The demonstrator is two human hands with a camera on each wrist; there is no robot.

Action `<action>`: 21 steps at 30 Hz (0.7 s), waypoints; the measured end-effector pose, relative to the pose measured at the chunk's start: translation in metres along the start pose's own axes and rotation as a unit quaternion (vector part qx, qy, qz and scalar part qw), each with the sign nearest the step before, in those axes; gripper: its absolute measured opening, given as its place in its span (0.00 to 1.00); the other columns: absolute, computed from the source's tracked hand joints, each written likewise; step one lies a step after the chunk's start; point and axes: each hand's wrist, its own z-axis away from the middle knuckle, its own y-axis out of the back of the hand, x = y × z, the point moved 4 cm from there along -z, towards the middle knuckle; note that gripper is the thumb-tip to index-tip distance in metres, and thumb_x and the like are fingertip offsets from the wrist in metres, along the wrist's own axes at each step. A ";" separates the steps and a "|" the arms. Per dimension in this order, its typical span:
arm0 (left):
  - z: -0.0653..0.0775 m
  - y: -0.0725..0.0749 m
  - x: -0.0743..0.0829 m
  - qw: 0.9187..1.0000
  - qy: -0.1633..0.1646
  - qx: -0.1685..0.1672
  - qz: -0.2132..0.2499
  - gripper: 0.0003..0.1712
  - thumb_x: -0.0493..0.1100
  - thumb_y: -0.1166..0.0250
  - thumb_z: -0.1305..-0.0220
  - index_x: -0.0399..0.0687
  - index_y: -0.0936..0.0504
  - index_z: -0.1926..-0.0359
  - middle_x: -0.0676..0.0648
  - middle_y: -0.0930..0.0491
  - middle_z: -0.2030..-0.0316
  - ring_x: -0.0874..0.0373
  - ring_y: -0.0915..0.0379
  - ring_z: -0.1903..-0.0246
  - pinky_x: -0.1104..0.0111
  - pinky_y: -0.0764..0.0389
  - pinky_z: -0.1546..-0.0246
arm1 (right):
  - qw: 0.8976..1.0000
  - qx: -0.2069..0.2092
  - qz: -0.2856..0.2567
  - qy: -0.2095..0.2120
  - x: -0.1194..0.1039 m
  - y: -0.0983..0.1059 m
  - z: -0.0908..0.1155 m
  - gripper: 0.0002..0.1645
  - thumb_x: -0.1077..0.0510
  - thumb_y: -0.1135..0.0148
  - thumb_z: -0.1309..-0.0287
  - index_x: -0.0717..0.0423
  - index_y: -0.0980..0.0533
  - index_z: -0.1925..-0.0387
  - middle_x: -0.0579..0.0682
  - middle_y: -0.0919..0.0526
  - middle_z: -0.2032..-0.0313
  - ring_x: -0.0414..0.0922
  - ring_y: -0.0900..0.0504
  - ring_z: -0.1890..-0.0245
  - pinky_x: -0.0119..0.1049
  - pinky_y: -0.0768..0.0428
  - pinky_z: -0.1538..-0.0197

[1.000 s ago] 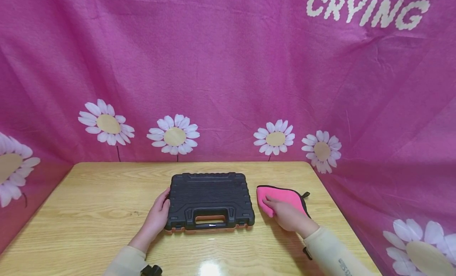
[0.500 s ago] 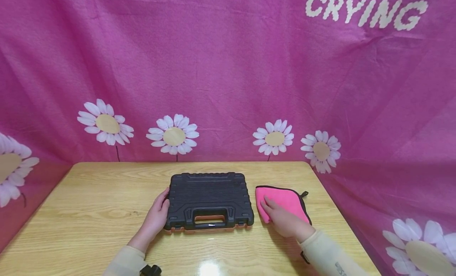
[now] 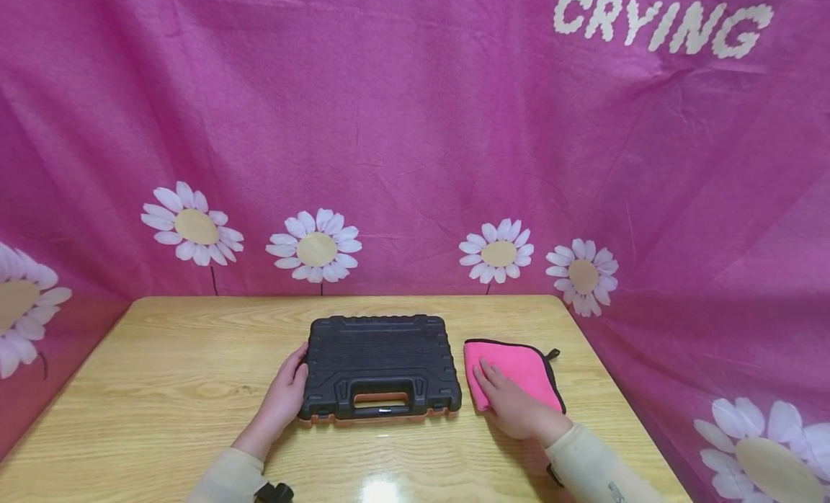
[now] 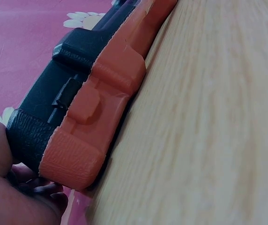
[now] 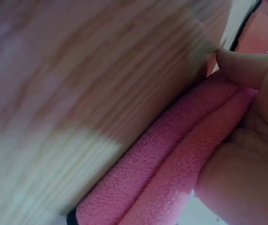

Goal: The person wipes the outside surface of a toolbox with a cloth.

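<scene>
In the head view a black and orange tool case (image 3: 382,352) lies shut on the table, its handle facing me. My left hand (image 3: 282,395) rests against its left side, the fingers reaching along that edge. Up close in the left wrist view, the thumb and fingers (image 4: 28,199) are at the end of the case, beside its textured corner. To the right lies a folded pink cloth (image 3: 528,370) with black edging and a small loop. My right hand (image 3: 515,406) rests on its near left part, fingers spread out. The right wrist view shows the cloth's folded layers by the thumb.
The wooden table (image 3: 181,366) carries the case and the cloth a short gap apart. A magenta curtain (image 3: 389,128) with daisies and lettering hangs behind it and at both sides.
My right hand has slid slightly towards me, and its fingers have flattened onto the cloth. The cloth's bunched left corner now lies flat. The left hand and the case stay put.
</scene>
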 end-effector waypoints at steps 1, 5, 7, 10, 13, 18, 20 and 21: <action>0.000 0.000 0.000 1.000 0.003 -0.001 0.001 0.30 0.39 0.61 0.17 0.37 0.49 0.20 0.30 0.52 0.21 0.32 0.58 0.21 0.40 0.51 0.22 | 1.000 0.001 0.000 0.001 0.000 -0.001 0.000 0.40 0.64 0.39 0.31 0.74 0.43 0.25 0.75 0.47 0.24 0.74 0.46 0.24 0.68 0.39 0.26; 0.000 0.001 0.000 1.000 0.004 0.000 0.000 0.30 0.39 0.61 0.17 0.37 0.49 0.19 0.29 0.52 0.21 0.31 0.58 0.21 0.40 0.51 0.22 | 1.000 0.002 -0.005 -0.006 0.001 -0.002 -0.001 0.43 0.60 0.37 0.31 0.73 0.44 0.24 0.74 0.48 0.23 0.73 0.47 0.23 0.68 0.40 0.26; 0.000 0.002 -0.001 1.000 0.006 -0.002 0.002 0.30 0.40 0.61 0.17 0.37 0.49 0.19 0.29 0.52 0.21 0.31 0.58 0.21 0.40 0.51 0.22 | 1.000 0.001 -0.008 -0.010 0.001 -0.003 -0.002 0.44 0.58 0.36 0.31 0.72 0.44 0.24 0.74 0.48 0.23 0.72 0.48 0.23 0.67 0.40 0.25; 0.000 0.002 -0.001 1.000 0.008 -0.002 0.007 0.30 0.40 0.61 0.16 0.38 0.50 0.19 0.29 0.52 0.21 0.32 0.58 0.21 0.40 0.51 0.22 | 1.000 0.002 -0.020 -0.013 -0.001 -0.003 -0.003 0.46 0.55 0.35 0.32 0.72 0.45 0.24 0.73 0.49 0.22 0.72 0.49 0.23 0.68 0.42 0.25; -0.002 0.002 -0.003 1.000 0.011 -0.001 0.010 0.31 0.41 0.61 0.16 0.39 0.50 0.19 0.30 0.51 0.21 0.32 0.58 0.21 0.40 0.51 0.22 | 1.000 0.005 -0.027 -0.015 0.000 -0.003 -0.004 0.47 0.55 0.34 0.33 0.72 0.44 0.24 0.73 0.49 0.22 0.72 0.49 0.22 0.68 0.43 0.24; -0.003 0.001 -0.003 1.000 0.009 -0.002 0.006 0.30 0.40 0.59 0.17 0.38 0.48 0.20 0.28 0.50 0.21 0.31 0.56 0.22 0.40 0.49 0.23 | 0.998 -0.002 -0.058 -0.020 0.003 -0.001 -0.003 0.48 0.52 0.34 0.32 0.71 0.44 0.23 0.73 0.51 0.22 0.72 0.51 0.22 0.67 0.45 0.23; -0.004 0.002 -0.002 1.000 0.000 -0.002 -0.002 0.30 0.39 0.58 0.17 0.35 0.46 0.21 0.27 0.49 0.22 0.31 0.53 0.22 0.40 0.48 0.23 | 0.997 -0.004 -0.075 -0.028 0.005 0.002 -0.002 0.46 0.50 0.34 0.31 0.70 0.42 0.24 0.73 0.49 0.22 0.72 0.49 0.22 0.66 0.44 0.23; -0.004 0.003 -0.001 1.000 -0.008 -0.001 -0.007 0.30 0.38 0.57 0.18 0.33 0.45 0.21 0.26 0.47 0.23 0.30 0.51 0.23 0.40 0.46 0.23 | 0.996 -0.002 -0.082 -0.032 0.005 0.004 -0.002 0.45 0.50 0.35 0.31 0.69 0.40 0.24 0.73 0.47 0.22 0.71 0.48 0.23 0.66 0.43 0.24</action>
